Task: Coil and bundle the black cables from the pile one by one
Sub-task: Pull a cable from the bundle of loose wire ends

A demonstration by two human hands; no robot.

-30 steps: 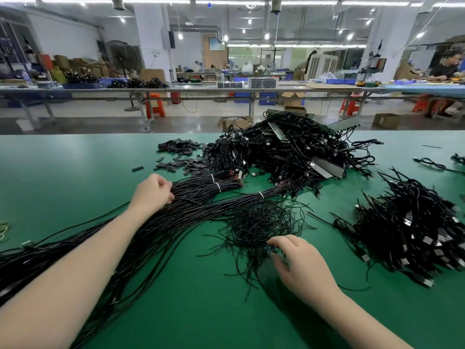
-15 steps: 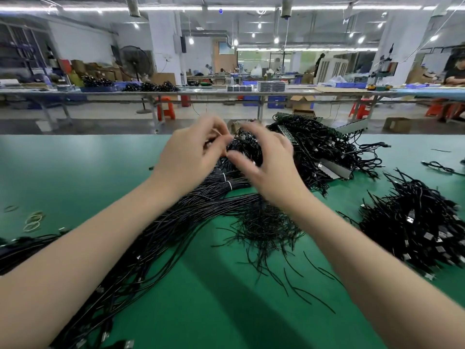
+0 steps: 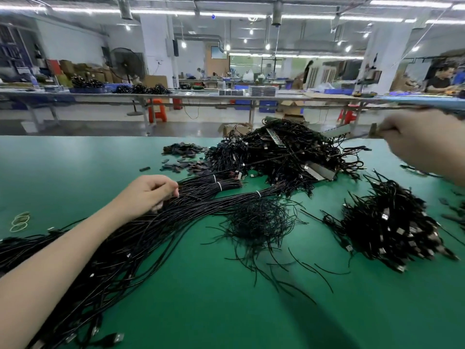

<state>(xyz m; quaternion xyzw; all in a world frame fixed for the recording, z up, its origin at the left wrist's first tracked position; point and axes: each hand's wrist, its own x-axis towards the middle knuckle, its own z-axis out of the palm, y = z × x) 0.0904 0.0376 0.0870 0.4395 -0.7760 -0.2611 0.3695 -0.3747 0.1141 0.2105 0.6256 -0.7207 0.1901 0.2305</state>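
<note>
Now, one cable (image 3: 289, 158) runs taut from the long strands (image 3: 176, 222) up to the right hand (image 3: 422, 144), raised high at the counter's (image 3: 75, 167) far right. Right fingers are curled, pinching the plug end. Left hand (image 3: 148, 192) rests on the strands near their white ties (image 3: 219, 185), fingers curled into them, pinning the rest down. The tangled pile (image 3: 289, 152) sits behind, and finished bundles (image 3: 387, 227) lie to the right.

To do it well, as I judge: keep the left hand pressing so neighbours stay put, draw steadily along the cable's own line, and stop if it snags. Loose twist ties (image 3: 256, 220) lie near for binding.
</note>
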